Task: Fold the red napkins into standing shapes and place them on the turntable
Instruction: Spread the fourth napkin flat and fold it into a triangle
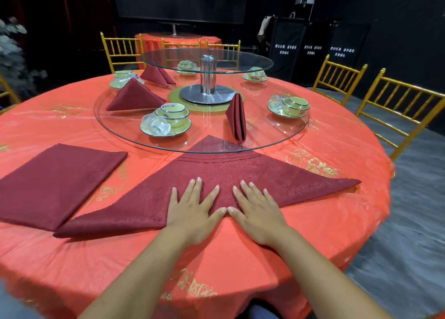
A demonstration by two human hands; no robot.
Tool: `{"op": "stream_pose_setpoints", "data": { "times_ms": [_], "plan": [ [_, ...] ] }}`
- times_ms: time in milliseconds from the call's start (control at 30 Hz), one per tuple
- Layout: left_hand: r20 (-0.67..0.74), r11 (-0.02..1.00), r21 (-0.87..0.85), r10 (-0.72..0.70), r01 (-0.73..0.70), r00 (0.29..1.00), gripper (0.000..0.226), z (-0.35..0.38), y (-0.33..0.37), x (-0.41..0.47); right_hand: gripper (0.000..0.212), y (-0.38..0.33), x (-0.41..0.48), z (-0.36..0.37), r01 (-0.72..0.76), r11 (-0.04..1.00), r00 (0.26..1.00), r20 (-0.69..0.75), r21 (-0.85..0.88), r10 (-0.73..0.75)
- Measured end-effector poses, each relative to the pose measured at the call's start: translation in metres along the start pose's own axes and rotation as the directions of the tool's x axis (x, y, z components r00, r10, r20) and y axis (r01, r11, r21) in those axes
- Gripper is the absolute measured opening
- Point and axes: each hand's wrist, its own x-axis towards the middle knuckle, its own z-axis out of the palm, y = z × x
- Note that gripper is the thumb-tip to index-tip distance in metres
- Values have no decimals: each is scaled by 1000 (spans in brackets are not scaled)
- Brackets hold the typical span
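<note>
This is looking like a restaurant banquet hall: a big round table is wearing a red cloth with gold print, and a two-tier glass turntable is standing at its middle. Gold banquet chairs are ringing it and bowl-and-saucer settings are sitting on the glass. A second red-draped table is standing behind, by dark walls.

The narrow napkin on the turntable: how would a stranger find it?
Find the lower glass turntable on the red table. Right of its steel post, near the front rim, is the narrow napkin. The two other napkins there are wide tents; this one is slim.
</note>
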Motion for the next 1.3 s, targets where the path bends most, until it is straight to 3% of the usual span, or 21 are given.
{"op": "stream_pose_setpoints", "data": {
  "times_ms": [467,567,733,867,933,1000,1067,1200,1300],
  "plan": [
    [8,997,70,-44,43,999,94,-17,-140,-58,69,3,2,4,-10,999,1000,5,-36,10],
    [30,997,54,-51,49,998,107,-20,-153,-68,72,3,3,4,-14,999,1000,6,-39,14],
    [51,998,32,-49,48,997,105,-25,-154,-73,68,4,3,4,-19,998,1000,9,-55,20],
    [-62,1000,28,11,-9,998,108,-30,-150,-79,68,4,3,2,-24,999,999,21,-48,25],
    [-206,991,2,134,-137,969,92,-37,-151,-84,72,2,2,0,-27,999,999,26,-25,28],
    [-352,964,17,254,-265,901,51,-43,-153,-87,79,-1,-1,-4,-28,1000,999,22,-3,28],
    [-375,946,56,316,-319,872,32,-49,-158,-88,85,-6,-3,-8,-32,999,999,-1,-1,32],
    [-330,945,130,327,-300,885,39,-58,-167,-87,77,-31,-9,-12,78,994,985,-149,-72,-88],
    [-377,965,97,262,-243,888,36,-64,-173,-85,68,-59,-10,-7,184,983,967,-182,5,-180]
  ]
}}
